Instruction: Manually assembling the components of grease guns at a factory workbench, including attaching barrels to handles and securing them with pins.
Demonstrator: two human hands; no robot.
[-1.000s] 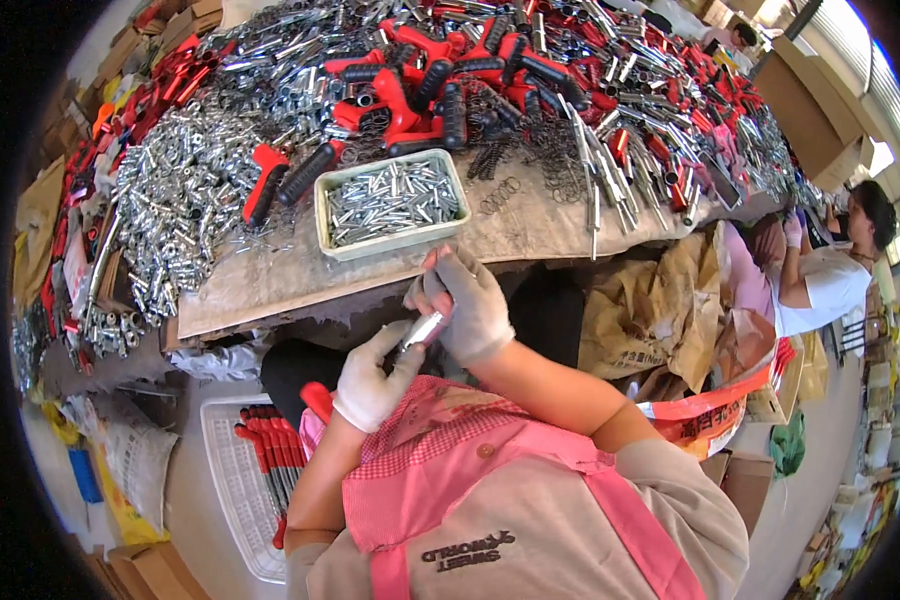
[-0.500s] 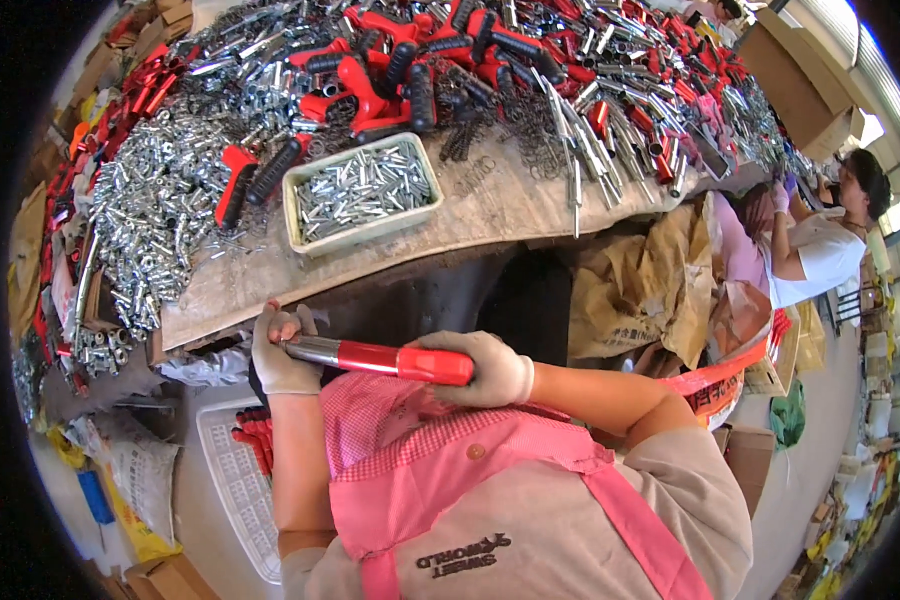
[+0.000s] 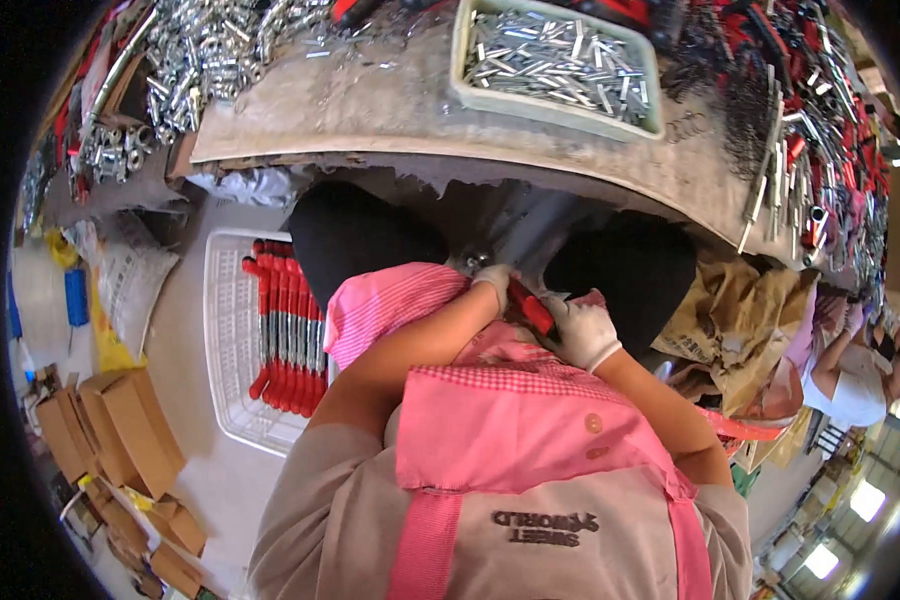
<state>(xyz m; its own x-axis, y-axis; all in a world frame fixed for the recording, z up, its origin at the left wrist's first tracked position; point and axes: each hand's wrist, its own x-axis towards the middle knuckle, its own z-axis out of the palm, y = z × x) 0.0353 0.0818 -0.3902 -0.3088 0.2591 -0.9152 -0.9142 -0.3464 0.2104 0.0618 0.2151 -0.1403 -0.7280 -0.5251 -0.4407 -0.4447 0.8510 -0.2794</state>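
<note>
Low over my lap, between my knees, I hold a red tube with a silver metal end (image 3: 532,308), tilted from upper left to lower right. My left hand (image 3: 496,286) is closed round its upper part, close to a small shiny metal end. My right hand (image 3: 583,331) is closed at its lower red end; part of the grip is hidden. Both hands wear pale gloves. A pink checked apron (image 3: 510,400) lies right beneath them. To the left, a white plastic basket (image 3: 220,330) holds a row of similar red-and-silver tubes (image 3: 290,330).
Above my lap runs the worktable edge (image 3: 390,150). On it stand a pale tray (image 3: 560,105) of short metal pins and heaps of metal fittings (image 3: 205,60). Cardboard boxes (image 3: 130,430) lie at lower left. Brown paper sacking (image 3: 730,320) and a co-worker (image 3: 860,370) are at right.
My hands have lowered from near the table edge into my lap, and the tube has gone from nearly level to steeply tilted. The view has swung left, bringing the basket fully in.
</note>
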